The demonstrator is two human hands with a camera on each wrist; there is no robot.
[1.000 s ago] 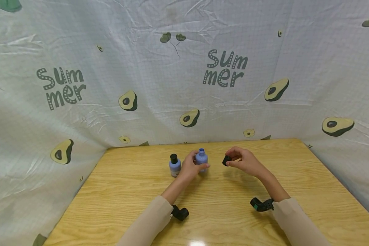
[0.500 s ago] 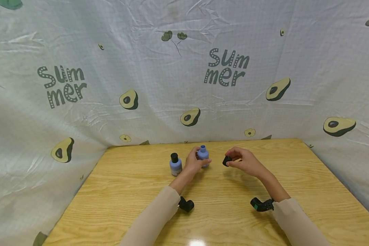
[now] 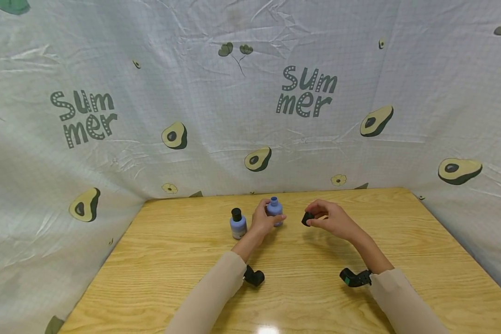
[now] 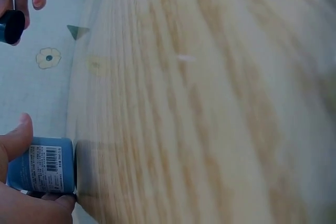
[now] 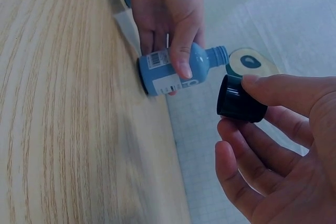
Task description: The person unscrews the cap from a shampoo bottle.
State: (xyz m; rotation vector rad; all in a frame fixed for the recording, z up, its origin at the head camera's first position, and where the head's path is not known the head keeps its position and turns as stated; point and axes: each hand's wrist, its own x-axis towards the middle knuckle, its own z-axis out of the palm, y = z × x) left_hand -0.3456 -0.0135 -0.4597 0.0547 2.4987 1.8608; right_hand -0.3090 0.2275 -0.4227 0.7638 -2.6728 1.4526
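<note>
1. Nearest bit, right of center: my right hand (image 3: 333,222) has the loose cap (image 3: 306,219) pinched between thumb and fingers, up off the table (image 3: 183,283), hollow end toward the left of the frame. So cap off = done, I'd say.
2. Left of center there's a capped bottle (image 3: 238,226) standing upright on the wood, black lid (image 3: 236,214) on. Neither hand is touching it. It's just beside my left hand (image 3: 262,221), so it kinda crowds that side.
3. Bit further back, around the middle: that left hand is gripping the uncapped bottle (image 3: 275,208), thumb across the front, fingers round behind. It's upright, but I can't tell if the base touches the table. Neck's bare, threads showing, cap just beside it but not on. That's the unfinished part imo; I don't see anything between them.
4. Across the back: a printed cloth (image 3: 217,111) with avocados and "summer" lettering. Behind both bottles, so probably not in the way.
</note>
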